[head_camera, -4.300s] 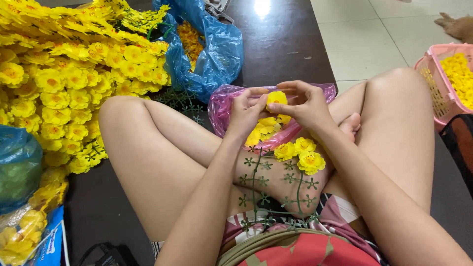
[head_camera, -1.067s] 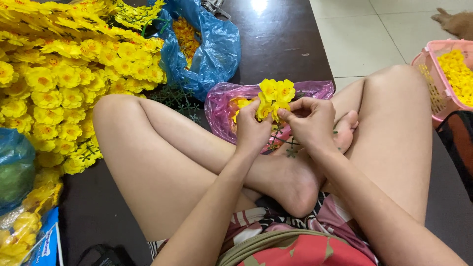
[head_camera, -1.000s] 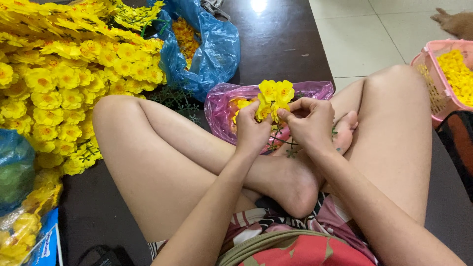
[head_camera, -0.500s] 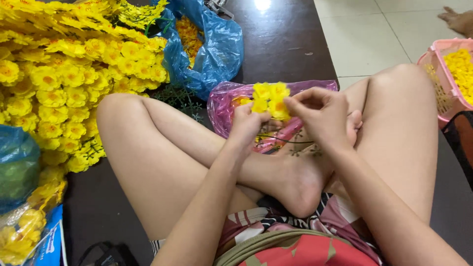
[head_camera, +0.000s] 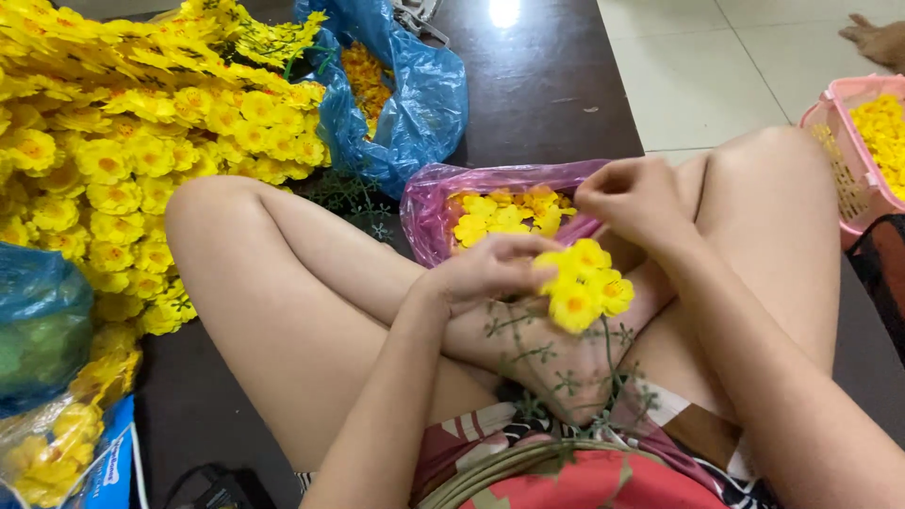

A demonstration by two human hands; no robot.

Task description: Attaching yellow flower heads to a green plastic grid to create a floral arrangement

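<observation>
I sit cross-legged on a dark floor. My left hand (head_camera: 490,271) holds a green wire stem (head_camera: 528,356) topped with a cluster of yellow artificial flowers (head_camera: 583,283) over my crossed ankles. My right hand (head_camera: 633,196) is raised beside the pink plastic bag (head_camera: 426,209), fingers pinched together; whether a small flower sits in them is hidden. The pink bag holds loose yellow flower heads (head_camera: 500,213) and lies just beyond my legs.
A big heap of finished yellow flower stems (head_camera: 123,141) fills the left. A blue plastic bag (head_camera: 415,94) with more flowers lies behind it. A pink basket (head_camera: 841,151) of yellow flowers stands at the right edge. Another person's foot (head_camera: 877,38) shows top right.
My left hand has lowered the flower stem toward my lap, and my right hand has let go of the cluster and moved up toward the pink bag.
</observation>
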